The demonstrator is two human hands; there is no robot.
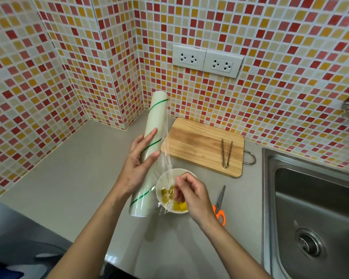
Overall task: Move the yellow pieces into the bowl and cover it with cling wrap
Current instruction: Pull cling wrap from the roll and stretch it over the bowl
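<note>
Head view: your left hand (138, 164) is gripping the cling wrap roll (149, 152), lying away from you; your right hand (191, 193) is pinching film over the bowl (163, 180), rightward.

The bowl (165, 184) sits on the tabletop (69, 178) with the pieces (179, 206) in it. The roll (149, 150) stands tilted just left of the bowl. The board (201, 143) lies behind the bowl, tongs (226, 154) on its right part. Scissors (220, 206) lie right of the bowl, the sink (314, 214) farther right.
</note>
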